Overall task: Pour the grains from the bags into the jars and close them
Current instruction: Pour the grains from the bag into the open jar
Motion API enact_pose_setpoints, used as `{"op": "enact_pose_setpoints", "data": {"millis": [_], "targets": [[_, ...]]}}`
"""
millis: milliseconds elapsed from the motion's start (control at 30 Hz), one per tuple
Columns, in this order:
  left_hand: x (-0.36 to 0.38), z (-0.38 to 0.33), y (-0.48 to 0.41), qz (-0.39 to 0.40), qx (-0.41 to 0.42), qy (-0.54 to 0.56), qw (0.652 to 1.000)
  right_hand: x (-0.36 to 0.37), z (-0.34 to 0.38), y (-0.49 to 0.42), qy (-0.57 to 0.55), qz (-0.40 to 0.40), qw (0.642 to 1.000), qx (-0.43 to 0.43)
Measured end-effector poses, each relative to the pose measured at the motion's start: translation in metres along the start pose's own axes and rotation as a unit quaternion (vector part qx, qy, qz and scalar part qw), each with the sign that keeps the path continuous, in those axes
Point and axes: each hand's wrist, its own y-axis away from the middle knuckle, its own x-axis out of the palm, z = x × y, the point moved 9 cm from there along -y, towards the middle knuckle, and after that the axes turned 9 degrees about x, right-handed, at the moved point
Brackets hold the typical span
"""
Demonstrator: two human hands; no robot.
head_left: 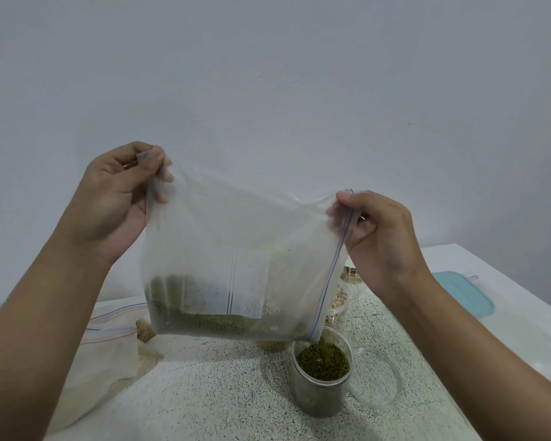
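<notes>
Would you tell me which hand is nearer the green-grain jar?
Right. The right hand holds the bag above the jar; the left hand holds it far up-left.

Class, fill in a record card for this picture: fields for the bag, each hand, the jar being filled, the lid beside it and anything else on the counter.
Bag: clear zip bag, tilted, lower mouth corner over the jar
Contents: green grains
Left hand: pinches the upper left corner
Right hand: pinches the zip edge
Jar: open, holds green grains
Clear lid: flat, right of the jar
Behind: second jar, pale beans
Others: blue lid; empty bags
</notes>
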Motion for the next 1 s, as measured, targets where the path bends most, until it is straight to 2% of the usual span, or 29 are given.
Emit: {"op": "enact_pose_setpoints", "data": {"millis": [1000], "targets": [[0.001, -0.018, 0.000, 0.012, 0.014, -0.012, 1.000, 0.011, -0.003, 0.004, -0.018, 0.010, 0.999, 0.029]]}}
